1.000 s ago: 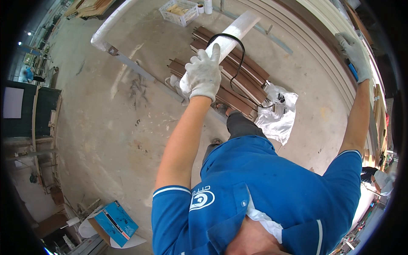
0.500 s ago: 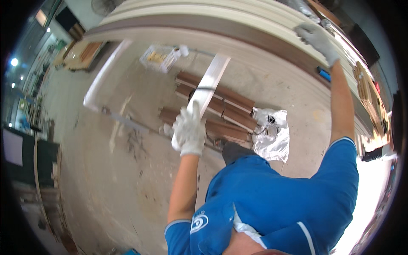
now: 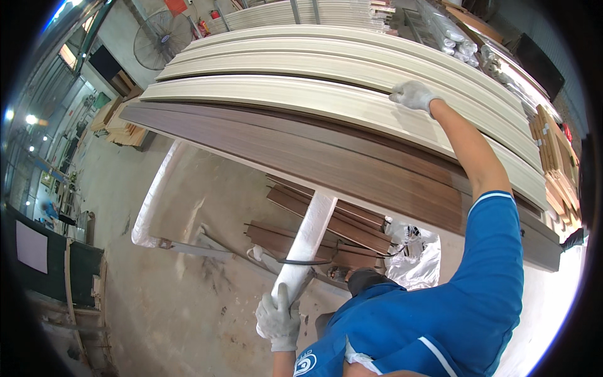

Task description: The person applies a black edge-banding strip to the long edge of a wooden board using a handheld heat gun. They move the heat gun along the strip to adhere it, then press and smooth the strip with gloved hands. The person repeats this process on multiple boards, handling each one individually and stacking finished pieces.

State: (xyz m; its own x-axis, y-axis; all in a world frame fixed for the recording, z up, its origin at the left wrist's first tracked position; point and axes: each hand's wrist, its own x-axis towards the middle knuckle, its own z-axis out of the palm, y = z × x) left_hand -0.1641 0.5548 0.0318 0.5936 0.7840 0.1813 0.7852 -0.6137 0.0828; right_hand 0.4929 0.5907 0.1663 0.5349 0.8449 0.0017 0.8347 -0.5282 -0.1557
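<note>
Left hand (image 3: 279, 319) sits low, right hand (image 3: 414, 96) extended forward.

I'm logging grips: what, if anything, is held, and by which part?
The left hand holds a white bar by its near end. The right hand touches a cream plank; whether it grips cannot be told.

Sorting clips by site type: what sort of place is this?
Probably a workshop or factory floor handling long boards or mouldings: long cream profiled boards lie beside brown wood-grain boards, and a large caged fan stands in the background.
</note>
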